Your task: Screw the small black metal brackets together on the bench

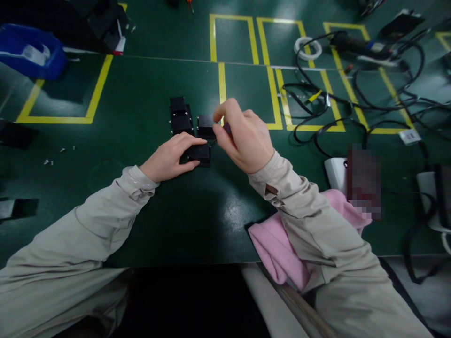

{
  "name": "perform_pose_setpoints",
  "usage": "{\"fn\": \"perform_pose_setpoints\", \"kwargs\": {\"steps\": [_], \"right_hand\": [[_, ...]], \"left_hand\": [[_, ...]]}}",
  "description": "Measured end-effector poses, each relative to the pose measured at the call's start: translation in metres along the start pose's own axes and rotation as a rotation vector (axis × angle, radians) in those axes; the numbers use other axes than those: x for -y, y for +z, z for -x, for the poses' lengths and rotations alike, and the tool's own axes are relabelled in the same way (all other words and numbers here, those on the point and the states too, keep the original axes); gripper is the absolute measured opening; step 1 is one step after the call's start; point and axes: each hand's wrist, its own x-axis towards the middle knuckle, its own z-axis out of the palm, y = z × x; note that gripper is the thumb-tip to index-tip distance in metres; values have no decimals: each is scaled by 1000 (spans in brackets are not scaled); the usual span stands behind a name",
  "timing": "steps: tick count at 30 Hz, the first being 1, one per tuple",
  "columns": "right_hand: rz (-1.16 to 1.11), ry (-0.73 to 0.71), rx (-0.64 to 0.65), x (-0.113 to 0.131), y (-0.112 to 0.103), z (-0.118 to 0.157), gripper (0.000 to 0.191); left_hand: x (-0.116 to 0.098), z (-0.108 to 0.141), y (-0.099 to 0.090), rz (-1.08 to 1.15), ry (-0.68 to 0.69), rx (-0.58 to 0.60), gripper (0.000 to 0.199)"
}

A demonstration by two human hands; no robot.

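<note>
A small black box (199,152) lies on the green table, its top and front edges gripped between the thumb and fingers of my left hand (171,157). My right hand (243,134) is closed just right of it, around a dark tool handle mostly hidden by the fingers. The tool's thin shaft (212,142) reaches down to the right side of that box. Behind it sits another black box (205,125), partly covered by my right hand. Further left, more black boxes (181,124) stand close together, with small screws along their sides.
Loose screws (48,162) lie at the left. A blue bin (31,51) stands at the back left. Black cables (327,101) and a white tape roll (307,48) occupy the right. Pink cloth (278,246) lies under my right forearm, by the table's front edge.
</note>
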Motion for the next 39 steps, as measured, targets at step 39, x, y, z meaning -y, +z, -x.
{"fn": "perform_pose_setpoints", "kwargs": {"steps": [39], "right_hand": [[64, 54, 48, 4, -3, 0, 42]], "left_hand": [[0, 0, 0, 3, -2, 8, 46]]}}
